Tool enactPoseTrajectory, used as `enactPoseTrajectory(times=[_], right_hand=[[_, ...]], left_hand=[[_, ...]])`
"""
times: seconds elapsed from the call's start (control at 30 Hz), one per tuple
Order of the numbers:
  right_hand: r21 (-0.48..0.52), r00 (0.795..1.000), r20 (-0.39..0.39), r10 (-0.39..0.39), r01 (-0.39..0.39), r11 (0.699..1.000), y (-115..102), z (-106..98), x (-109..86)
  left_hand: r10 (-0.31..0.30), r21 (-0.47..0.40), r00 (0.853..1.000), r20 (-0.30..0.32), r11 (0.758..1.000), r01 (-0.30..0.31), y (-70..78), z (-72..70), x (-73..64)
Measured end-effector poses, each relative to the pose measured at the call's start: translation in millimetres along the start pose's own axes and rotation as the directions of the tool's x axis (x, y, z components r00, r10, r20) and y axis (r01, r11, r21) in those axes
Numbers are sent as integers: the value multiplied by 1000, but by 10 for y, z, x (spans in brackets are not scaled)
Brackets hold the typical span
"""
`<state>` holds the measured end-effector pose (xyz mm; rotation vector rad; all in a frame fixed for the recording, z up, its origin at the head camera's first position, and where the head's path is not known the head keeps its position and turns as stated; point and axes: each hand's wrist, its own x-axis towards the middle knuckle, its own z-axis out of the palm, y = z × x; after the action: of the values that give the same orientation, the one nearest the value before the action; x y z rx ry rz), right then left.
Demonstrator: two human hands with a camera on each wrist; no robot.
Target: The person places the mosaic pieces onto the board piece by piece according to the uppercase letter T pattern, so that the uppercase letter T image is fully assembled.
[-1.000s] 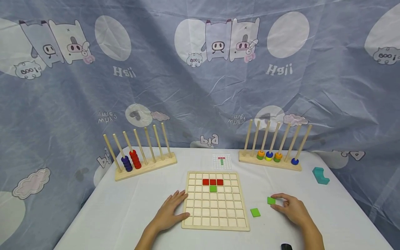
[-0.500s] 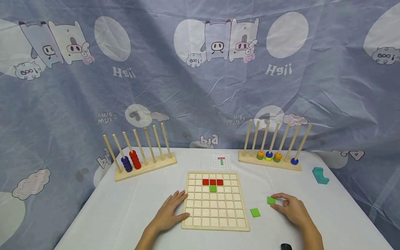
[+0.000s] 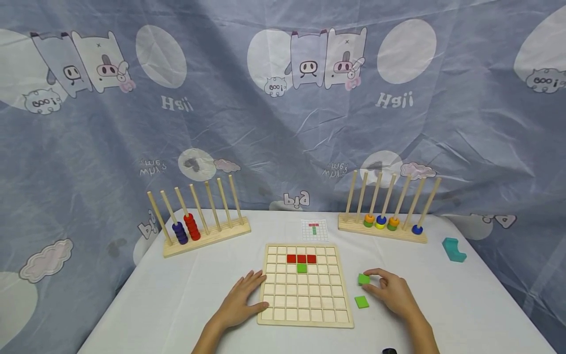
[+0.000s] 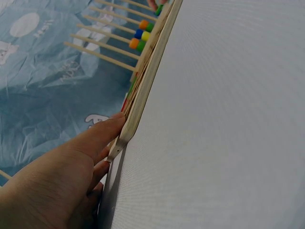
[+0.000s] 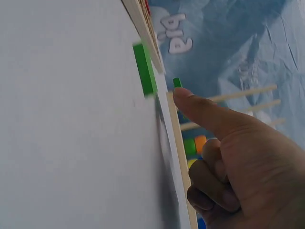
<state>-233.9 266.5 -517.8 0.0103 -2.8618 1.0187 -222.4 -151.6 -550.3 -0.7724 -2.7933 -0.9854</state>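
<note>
My right hand (image 3: 395,294) pinches a green square tile (image 3: 363,279) between thumb and fingers, just off the board's right side. Its other fingers are curled in the right wrist view, where a sliver of the held tile (image 5: 177,83) shows past the thumb. A second green tile (image 3: 361,302) lies flat on the table nearer the person. The wooden grid board (image 3: 305,324) carries three red tiles (image 3: 301,258) in a row with one green tile (image 3: 302,268) below the middle one. My left hand (image 3: 239,302) rests along the board's left edge, fingers spread; its thumb touches the rim (image 4: 138,114).
Behind the board lies a printed pattern card (image 3: 314,230). Wooden peg stands with coloured beads stand at the back left (image 3: 208,238) and back right (image 3: 382,230). A teal curved block (image 3: 453,250) sits at the right. A black object (image 3: 389,351) shows at the bottom edge.
My right hand has moved left toward the board, carrying the pinched green tile from beyond the loose tile to just behind it. The left hand and board have stayed put.
</note>
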Motion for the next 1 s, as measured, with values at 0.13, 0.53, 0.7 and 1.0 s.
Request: enactPoseTrajectory(times=[0.13, 0.53, 0.7, 1.0], right_hand=[[22, 999, -6, -43, 43, 999, -128, 116, 26], [101, 990, 19, -140, 137, 985, -574, 477, 112], [140, 976, 41, -213, 205, 969, -766, 645, 144], [145, 944, 57, -324, 313, 939, -948, 885, 184]], left_hand=[[-3, 6, 1000, 5, 1000, 3, 6, -10, 3], [-8, 1, 1000, 8, 1000, 8, -11, 4, -7], [-21, -2, 1000, 9, 1000, 21, -16, 9, -11], [-26, -9, 999, 21, 1000, 26, -1, -10, -10]])
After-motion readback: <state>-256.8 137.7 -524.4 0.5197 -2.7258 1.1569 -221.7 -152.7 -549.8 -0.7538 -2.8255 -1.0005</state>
